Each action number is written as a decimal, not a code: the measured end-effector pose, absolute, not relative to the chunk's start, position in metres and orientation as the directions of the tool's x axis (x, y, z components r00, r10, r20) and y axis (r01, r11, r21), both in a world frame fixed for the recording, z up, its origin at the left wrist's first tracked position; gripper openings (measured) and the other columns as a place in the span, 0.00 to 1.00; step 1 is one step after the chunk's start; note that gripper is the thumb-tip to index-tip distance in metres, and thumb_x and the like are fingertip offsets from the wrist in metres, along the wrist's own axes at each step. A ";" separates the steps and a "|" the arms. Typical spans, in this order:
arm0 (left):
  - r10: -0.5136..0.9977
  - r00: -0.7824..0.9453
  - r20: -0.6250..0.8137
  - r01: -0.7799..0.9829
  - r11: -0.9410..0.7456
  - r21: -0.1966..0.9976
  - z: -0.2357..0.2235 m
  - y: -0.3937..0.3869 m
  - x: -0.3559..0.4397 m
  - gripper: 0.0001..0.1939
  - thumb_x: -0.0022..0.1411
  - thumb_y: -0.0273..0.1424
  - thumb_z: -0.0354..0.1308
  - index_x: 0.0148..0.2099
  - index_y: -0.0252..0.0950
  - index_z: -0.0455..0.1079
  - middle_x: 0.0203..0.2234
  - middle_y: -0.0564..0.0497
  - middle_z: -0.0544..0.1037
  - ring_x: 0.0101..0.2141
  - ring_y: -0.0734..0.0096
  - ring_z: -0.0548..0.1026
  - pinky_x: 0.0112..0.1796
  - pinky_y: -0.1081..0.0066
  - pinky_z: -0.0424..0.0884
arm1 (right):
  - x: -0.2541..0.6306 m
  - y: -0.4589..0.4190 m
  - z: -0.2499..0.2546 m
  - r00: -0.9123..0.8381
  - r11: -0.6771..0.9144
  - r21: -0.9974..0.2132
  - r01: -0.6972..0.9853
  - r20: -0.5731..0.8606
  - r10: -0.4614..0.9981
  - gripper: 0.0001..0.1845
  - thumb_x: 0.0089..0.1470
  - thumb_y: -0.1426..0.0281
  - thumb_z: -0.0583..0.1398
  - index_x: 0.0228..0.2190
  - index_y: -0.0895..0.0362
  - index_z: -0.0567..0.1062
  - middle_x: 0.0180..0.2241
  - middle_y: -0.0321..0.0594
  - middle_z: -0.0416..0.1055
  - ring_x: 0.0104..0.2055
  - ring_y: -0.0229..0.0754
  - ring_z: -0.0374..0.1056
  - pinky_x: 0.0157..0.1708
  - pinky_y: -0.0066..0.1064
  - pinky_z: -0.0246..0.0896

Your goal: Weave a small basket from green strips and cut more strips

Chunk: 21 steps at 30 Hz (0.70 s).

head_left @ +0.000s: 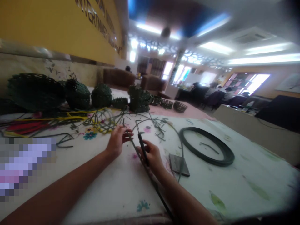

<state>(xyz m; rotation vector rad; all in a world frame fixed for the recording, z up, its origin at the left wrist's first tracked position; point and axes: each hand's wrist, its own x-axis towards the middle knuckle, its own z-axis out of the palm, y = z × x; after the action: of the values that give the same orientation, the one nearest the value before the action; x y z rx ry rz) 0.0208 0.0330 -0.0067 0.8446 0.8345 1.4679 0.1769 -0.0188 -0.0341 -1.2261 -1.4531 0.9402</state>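
Observation:
My left hand (117,139) pinches a long dark green strip (150,178) near its far end, fingers closed on it. My right hand (152,156) is closed round a dark, thin tool (141,142) that stands upright beside the strip; I cannot make out what tool it is. The strip runs back across the white flowered tablecloth (112,184) toward my body and under my right forearm. Just beyond my hands lies a tangle of loose green and yellow strips (105,120).
A coil of dark green strip (206,145) lies to the right, a dark flat phone-like slab (179,165) beside my right wrist. Several dark woven baskets (77,93) line the table's far side. Red and yellow strips (25,126) lie far left. People sit at the back right.

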 end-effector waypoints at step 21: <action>0.978 -0.094 -0.185 -0.651 0.080 0.755 -0.012 0.059 0.001 0.11 0.52 0.19 0.53 0.29 0.37 0.54 0.17 0.60 0.61 0.11 0.87 0.54 0.13 0.84 0.47 | 0.263 0.048 0.033 0.276 -0.042 -0.652 0.757 0.262 0.925 0.23 0.52 0.62 0.65 0.48 0.59 0.73 0.36 0.41 0.76 0.37 0.43 0.71 0.35 0.30 0.64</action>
<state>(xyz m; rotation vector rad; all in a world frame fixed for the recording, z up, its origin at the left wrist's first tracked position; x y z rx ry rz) 0.0014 0.0593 -0.0117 0.5069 0.8434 1.4642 0.2630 0.0477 0.0332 -1.8351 -1.5205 0.2986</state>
